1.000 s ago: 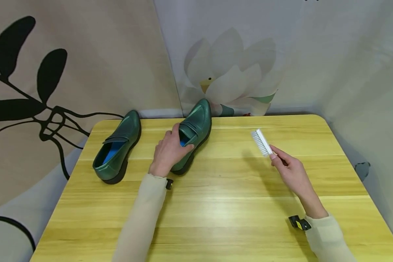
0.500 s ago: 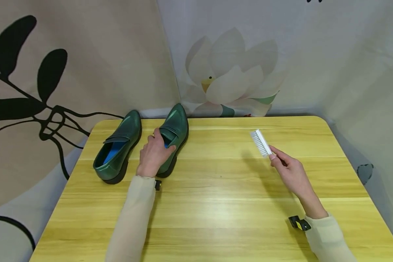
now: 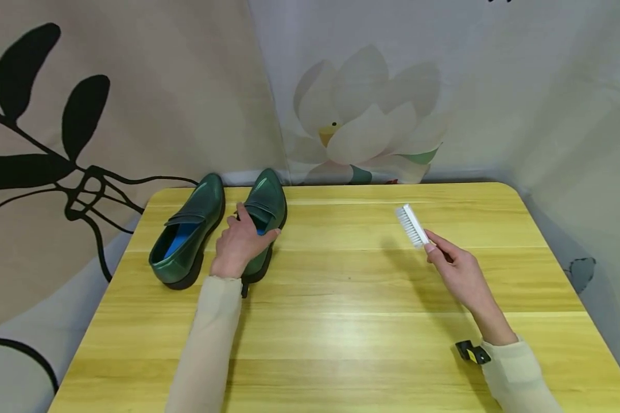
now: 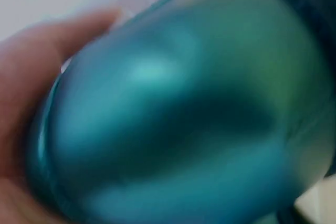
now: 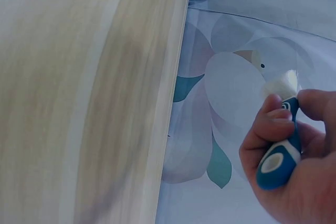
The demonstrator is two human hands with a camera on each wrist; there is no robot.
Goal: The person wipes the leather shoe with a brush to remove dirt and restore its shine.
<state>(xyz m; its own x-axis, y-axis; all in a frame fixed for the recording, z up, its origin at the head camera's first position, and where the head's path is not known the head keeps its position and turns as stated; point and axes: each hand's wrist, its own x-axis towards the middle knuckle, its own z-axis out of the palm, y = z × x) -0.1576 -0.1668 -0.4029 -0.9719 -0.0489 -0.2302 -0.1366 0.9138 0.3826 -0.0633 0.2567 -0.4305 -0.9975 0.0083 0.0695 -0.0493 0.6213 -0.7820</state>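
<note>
Two dark green loafers with blue insoles stand side by side at the left back of the table, toes toward the wall. My left hand (image 3: 240, 244) grips the right loafer (image 3: 268, 201) over its opening, thumb across to its right side. In the left wrist view the glossy heel part of that loafer (image 4: 173, 108) fills most of the picture, with fingers along its left edge. The left loafer (image 3: 186, 235) stands close by, untouched. My right hand (image 3: 460, 267) pinches a white-bristled brush (image 3: 412, 225), its blue-and-white handle (image 5: 278, 163) showing in the right wrist view.
The light wooden table (image 3: 341, 344) has rounded back corners. A fabric backdrop (image 3: 372, 115) with printed leaves and a pale flower hangs right behind its back edge and along both sides. Black straps sit at both wrists.
My left hand has slid the right loafer leftward, beside the left loafer, and its toe has turned a little straighter. The right hand with the brush has stayed in place.
</note>
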